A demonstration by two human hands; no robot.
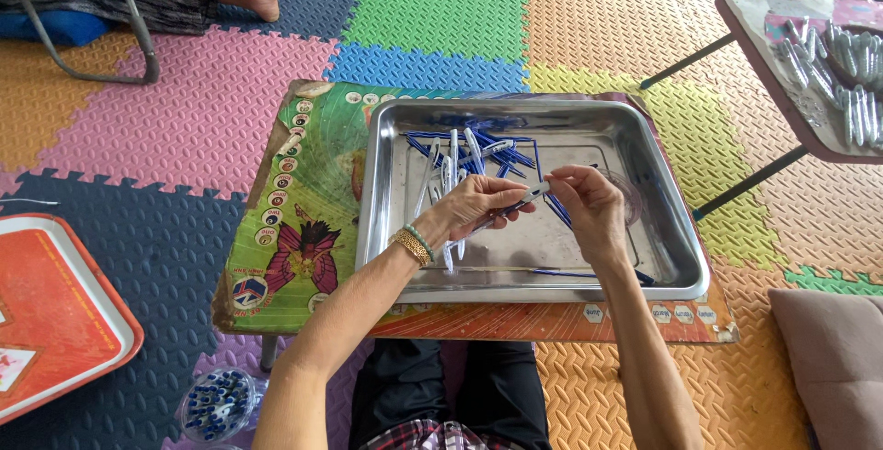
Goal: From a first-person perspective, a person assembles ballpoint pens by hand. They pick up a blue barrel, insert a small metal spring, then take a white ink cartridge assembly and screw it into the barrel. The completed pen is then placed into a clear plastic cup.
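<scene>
One rectangular stainless-steel tray (pixel 662 229) is set on one low folding table with a printed green top (pixel 303 193), and in the tray a loose heap of thin blue pen refills and white-and-silver pen barrels (pixel 474 151) is seen; the pieces overlap too much to be counted exactly, though well over ten are visible, with one further blue refill (pixel 575 273) lying apart near the tray's front wall. One white-and-silver pen barrel (pixel 524 200) is pinched between the thumb and fingertips of the left hand (pixel 478 206), whose fingers are curled closed around it above the middle of the tray. The same barrel's end is met by the right hand (pixel 589 204), whose thumb and forefinger are pressed together on it while the other fingers are loosely bent. Two bracelets, one gold and one green-beaded (pixel 414 245), are worn on the left wrist. One red tray (pixel 55 312) lies at the left, one clear round tub of blue caps (pixel 216 404) stands on the floor mats, and one second table bearing silver pen parts (pixel 828 64) is placed at the upper right.
</scene>
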